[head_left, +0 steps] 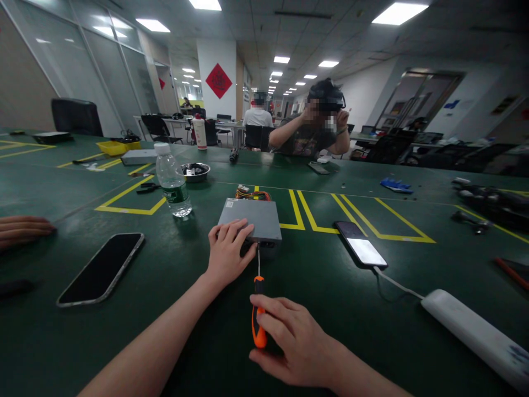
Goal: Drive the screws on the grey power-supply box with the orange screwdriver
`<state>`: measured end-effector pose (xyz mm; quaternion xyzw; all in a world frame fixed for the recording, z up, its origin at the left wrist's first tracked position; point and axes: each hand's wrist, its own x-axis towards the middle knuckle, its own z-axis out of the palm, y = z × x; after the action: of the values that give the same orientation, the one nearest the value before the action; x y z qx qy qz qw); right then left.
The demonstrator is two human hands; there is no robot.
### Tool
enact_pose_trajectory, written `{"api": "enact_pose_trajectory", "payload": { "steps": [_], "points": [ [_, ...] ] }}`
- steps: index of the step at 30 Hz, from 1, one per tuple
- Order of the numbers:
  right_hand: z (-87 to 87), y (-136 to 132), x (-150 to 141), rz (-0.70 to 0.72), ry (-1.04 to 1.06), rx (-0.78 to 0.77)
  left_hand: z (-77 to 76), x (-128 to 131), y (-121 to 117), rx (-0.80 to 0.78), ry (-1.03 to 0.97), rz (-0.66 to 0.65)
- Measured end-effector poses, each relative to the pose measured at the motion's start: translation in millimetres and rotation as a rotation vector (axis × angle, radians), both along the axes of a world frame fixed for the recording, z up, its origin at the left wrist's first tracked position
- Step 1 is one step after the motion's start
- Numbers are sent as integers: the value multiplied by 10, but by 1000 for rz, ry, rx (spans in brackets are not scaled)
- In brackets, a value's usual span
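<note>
A grey metal computer power supply (257, 214) lies flat on the green table, its bundle of coloured wires (252, 193) behind it. My left hand (229, 248) holds it at the near left, fingers laid over the top and thumb by the front edge. An orange and black screwdriver (259, 281) points away from me, its shaft reaching the front face of the power supply. Its handle is in my right hand (293, 336), with the fingers along the side and the thumb lower down. Where the tip meets the case is too small to make out.
A dark phone (101, 270) and a water bottle (173, 184) are on the left, with a metal bowl (195, 171) behind. To the right, a lit phone (360, 244) is cabled to a white power bank (471, 331). Another person's hand (25, 229) rests far left; a person (316, 121) sits opposite.
</note>
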<state>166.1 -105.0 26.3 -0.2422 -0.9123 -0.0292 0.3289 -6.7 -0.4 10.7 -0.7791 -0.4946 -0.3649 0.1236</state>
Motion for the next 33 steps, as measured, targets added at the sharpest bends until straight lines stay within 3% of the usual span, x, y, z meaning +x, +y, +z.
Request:
{"api": "enact_pose_trajectory", "payload": {
  "steps": [4,9,12,18,22,26,30,33],
  "points": [
    [56,-3,-18,7,-92,52,-6,2,1,0,-9,1],
    [-25,35,-28,9,22,144,-5,7,-7,-12,-8,7],
    [-55,28,-28,-6,44,105,-7,6,-8,-7,-6,9],
    [31,-8,-31,-20,-122,53,-16,5,-1,4,-16,9],
    [12,16,-22,1,-20,138,-10,4,-5,1,-18,1],
    [-45,17,-11,-9,35,97,-14,1,-6,-4,-21,-4],
    [-2,-6,-23,-18,-71,10,-23,3,5,-2,-25,-4],
    [51,-5,-28,-20,-144,44,-17,4,5,1,-27,-5]
  ]
}}
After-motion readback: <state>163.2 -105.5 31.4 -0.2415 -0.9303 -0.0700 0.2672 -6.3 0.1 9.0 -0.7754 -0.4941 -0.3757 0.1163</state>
